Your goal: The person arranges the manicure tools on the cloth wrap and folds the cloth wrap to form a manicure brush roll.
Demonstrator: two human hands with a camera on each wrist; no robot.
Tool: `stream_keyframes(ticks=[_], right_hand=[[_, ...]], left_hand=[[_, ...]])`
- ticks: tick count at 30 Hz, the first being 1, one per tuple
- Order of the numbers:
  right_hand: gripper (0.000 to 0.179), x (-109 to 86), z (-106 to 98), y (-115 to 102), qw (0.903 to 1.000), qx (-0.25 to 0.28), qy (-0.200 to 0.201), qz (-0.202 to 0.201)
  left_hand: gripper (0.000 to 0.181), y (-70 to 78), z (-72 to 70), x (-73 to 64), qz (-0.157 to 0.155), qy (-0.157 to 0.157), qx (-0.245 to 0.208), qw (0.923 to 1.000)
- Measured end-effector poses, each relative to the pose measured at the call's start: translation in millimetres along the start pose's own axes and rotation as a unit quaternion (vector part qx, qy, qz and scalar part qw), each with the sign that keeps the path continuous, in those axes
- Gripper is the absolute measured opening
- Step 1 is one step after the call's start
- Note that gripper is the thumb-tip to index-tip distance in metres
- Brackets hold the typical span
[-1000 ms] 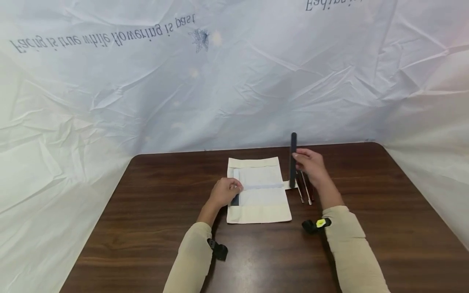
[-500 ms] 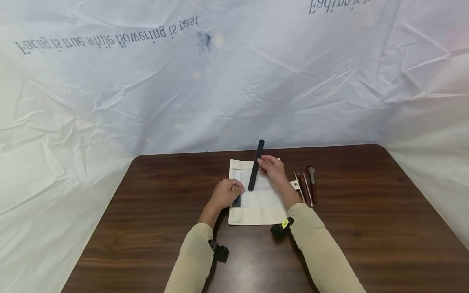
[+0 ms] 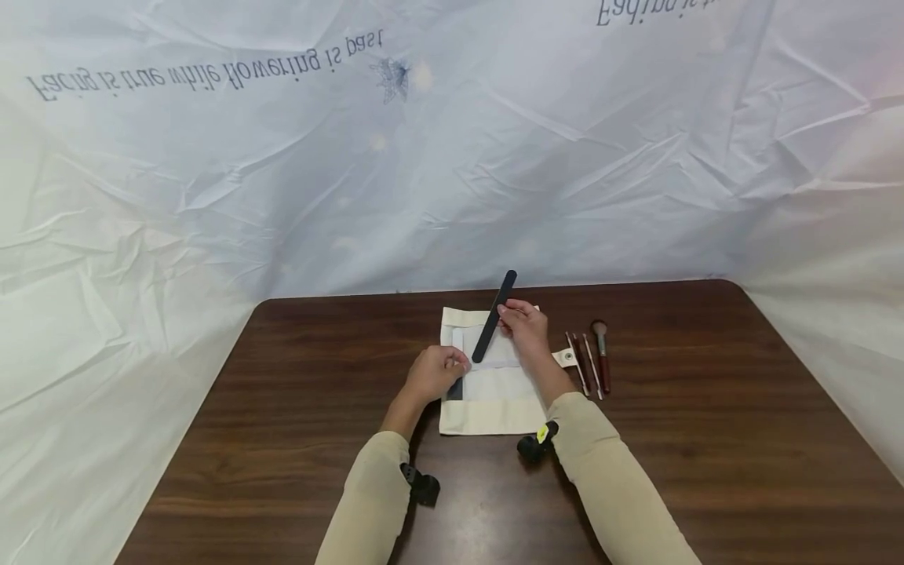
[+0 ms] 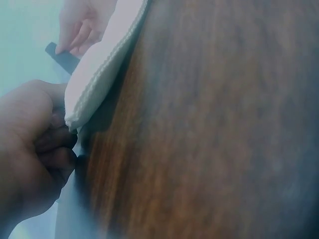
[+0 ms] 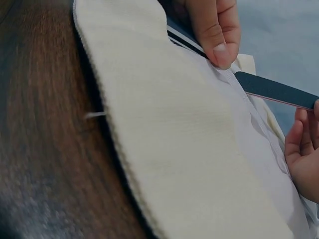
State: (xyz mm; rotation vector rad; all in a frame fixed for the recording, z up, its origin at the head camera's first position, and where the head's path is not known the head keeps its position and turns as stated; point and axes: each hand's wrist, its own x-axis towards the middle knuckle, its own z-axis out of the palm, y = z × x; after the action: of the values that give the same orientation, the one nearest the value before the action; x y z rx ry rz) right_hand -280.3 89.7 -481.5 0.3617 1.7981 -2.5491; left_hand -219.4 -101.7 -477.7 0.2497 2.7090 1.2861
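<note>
My right hand (image 3: 524, 326) pinches a flat dark nail file (image 3: 493, 318) between thumb and fingers. The file slants over an unfolded cream fabric pouch (image 3: 494, 417), its lower end close over the white lining. In the right wrist view, the file's tip (image 5: 244, 79) is right at the edge of the lining's pocket (image 5: 259, 129). My left hand (image 3: 432, 371) pinches the pouch at its left side, near the pocket's opening. Beneath that hand a dark strip (image 3: 456, 389) lies inside the pocket, partly hidden by the fingers.
Right of the pouch lie several slim tools (image 3: 585, 365) and a makeup-style brush (image 3: 600, 353) with a reddish handle. A snap tab (image 3: 567, 358) sticks out from the pouch toward them. The brown wooden table (image 3: 282, 439) ends at a white printed sheet (image 3: 282, 196) behind.
My right hand has carried the nail file leftward from beside the tools to over the pouch, and the file has tilted. The left hand has stayed at the pouch's left side.
</note>
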Motion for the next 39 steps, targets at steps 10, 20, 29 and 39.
stream_keyframes(ticks=[10,20,29,39], right_hand=[[0.030,-0.3,1.7,-3.7,0.9930,-0.088,-0.076,0.022],[0.035,4.4,-5.2,-15.6,0.9184,-0.300,-0.250,0.062],[0.023,8.0,-6.5,-19.0,0.8843,-0.326,-0.323,0.085],[0.041,6.1,-2.1,-16.5,0.9216,-0.279,-0.252,0.097]], left_hand=[[0.010,0.3,0.3,0.6,-0.011,-0.004,-0.002,0.9999],[0.009,-0.1,-1.3,1.8,-0.003,-0.006,-0.002,1.0000],[0.010,-0.2,-0.8,2.7,0.006,-0.006,-0.005,1.0000],[0.010,-1.5,-1.6,3.6,0.005,-0.006,-0.004,1.0000]])
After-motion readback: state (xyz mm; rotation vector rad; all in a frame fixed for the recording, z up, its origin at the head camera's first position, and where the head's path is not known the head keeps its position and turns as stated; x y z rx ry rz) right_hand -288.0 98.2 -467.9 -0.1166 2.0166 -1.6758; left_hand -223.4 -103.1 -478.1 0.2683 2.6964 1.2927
